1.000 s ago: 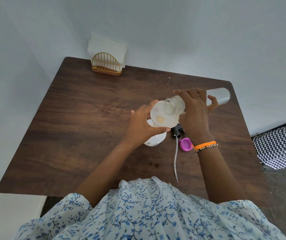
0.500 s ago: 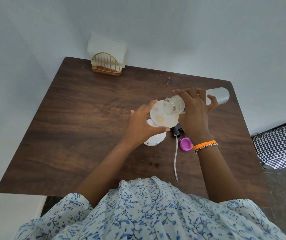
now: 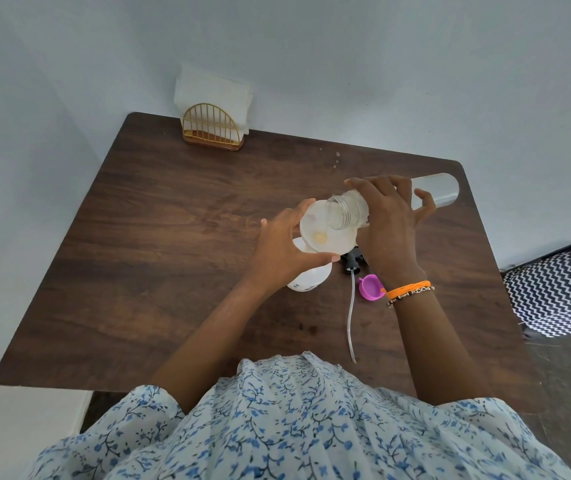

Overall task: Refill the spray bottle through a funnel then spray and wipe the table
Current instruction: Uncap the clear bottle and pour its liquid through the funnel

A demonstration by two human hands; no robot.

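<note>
My right hand grips a clear plastic bottle, tipped on its side with its open mouth over a white funnel. The funnel sits in the neck of a white spray bottle standing on the dark wooden table. My left hand holds the funnel's rim and the top of the spray bottle. The black spray head with its long clear dip tube lies on the table just right of the spray bottle. A pink cap lies beside my right wrist.
A gold wire holder with white napkins stands at the table's far left edge against the wall. A few small droplets mark the far middle of the table. A black-and-white zigzag mat lies on the floor to the right.
The clear bottle in my right hand has tipped very slightly further over the funnel. Both hands stay where they were.
</note>
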